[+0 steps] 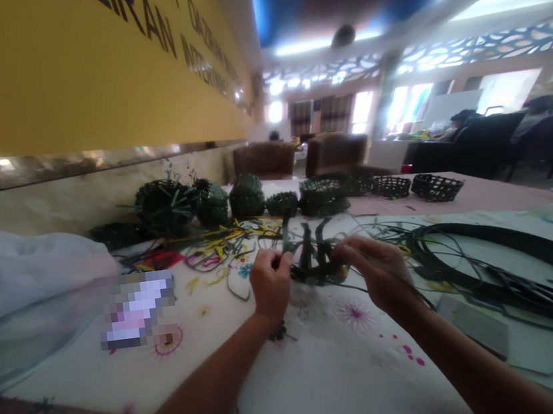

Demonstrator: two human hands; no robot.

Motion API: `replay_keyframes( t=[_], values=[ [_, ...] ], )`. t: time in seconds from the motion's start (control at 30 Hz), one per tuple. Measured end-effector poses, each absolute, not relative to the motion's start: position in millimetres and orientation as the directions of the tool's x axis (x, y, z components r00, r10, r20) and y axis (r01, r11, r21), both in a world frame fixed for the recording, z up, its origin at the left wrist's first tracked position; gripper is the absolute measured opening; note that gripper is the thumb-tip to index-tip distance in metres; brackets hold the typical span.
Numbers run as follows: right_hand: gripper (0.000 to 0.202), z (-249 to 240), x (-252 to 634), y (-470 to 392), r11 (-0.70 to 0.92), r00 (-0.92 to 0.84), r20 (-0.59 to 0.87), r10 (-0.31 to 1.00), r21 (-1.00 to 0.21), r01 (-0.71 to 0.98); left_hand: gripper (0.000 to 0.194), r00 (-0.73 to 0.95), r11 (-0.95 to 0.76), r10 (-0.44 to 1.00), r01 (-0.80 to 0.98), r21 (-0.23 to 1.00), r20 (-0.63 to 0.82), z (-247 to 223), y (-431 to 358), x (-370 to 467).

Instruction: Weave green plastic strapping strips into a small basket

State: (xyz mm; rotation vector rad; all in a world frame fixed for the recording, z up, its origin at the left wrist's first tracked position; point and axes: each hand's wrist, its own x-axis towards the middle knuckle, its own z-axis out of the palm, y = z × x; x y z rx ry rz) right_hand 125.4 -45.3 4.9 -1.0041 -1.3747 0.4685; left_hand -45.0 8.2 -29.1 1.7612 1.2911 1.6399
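Between my two hands is a small, partly woven basket [310, 266] of dark green flat strips, several of which stick up from it. My left hand [272, 285] is closed, with thumb and fingers pinching the basket's left side near an upright strip. On the right side, my right hand [375, 265] has its fingertips pressed together at the basket's edge. A thin dark strip trails from there under the right hand toward the coil [526, 230] of dark green strip on the right. Exactly what the right fingertips pinch is blurred.
Several woven green baskets [248, 197] stand in a row along the back. Loose yellow strips [215, 241] lie before them. A white plastic bag [28, 278] and a pixelated phone-like object [138, 311] are at left. A flat grey block [474, 324] lies beside the coil.
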Motion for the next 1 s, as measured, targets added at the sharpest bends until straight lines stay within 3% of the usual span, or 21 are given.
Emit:
replay_keyframes(
  t=[0.1,0.27,0.5,0.73,0.8,0.93,1.0],
  values=[
    [0.025,10.1,127.0,-50.6,0.547,0.189,0.601,0.777,-0.792,0.272,0.018,-0.125,-0.49,0.821,0.345,0.801,0.556,-29.0,8.3,-44.7],
    [0.042,12.7,130.6,-46.5,0.604,0.325,0.586,0.743,-0.795,0.054,0.019,-0.073,-0.528,0.806,0.362,0.768,0.588,-28.4,5.9,-43.5],
    [0.033,12.4,133.7,-41.4,0.448,0.445,0.442,0.779,-0.888,0.098,0.02,-0.067,-0.507,0.828,0.335,0.794,0.557,-24.7,3.8,-45.0],
    [0.028,13.6,132.7,-37.8,0.388,0.386,0.276,0.88,-0.887,-0.25,0.019,-0.076,-0.5,0.831,0.334,0.799,0.551,-27.0,6.2,-45.4],
    [0.023,14.1,127.8,-41.6,0.336,0.385,0.25,0.889,-0.925,-0.176,0.021,-0.097,-0.475,0.845,0.316,0.821,0.526,-28.4,9.3,-46.2],
    [0.029,14.9,120.3,-50.5,0.17,0.291,0.22,0.931,-0.967,0.189,0.021,-0.149,-0.393,0.89,0.229,0.891,0.431,-30.3,17.1,-48.5],
    [0.032,14.3,122.8,-49.7,0.098,0.235,0.147,0.961,-0.974,0.206,0.02,-0.154,-0.338,0.92,0.153,0.929,0.36,-30.9,20.2,-49.1]
  ],
)
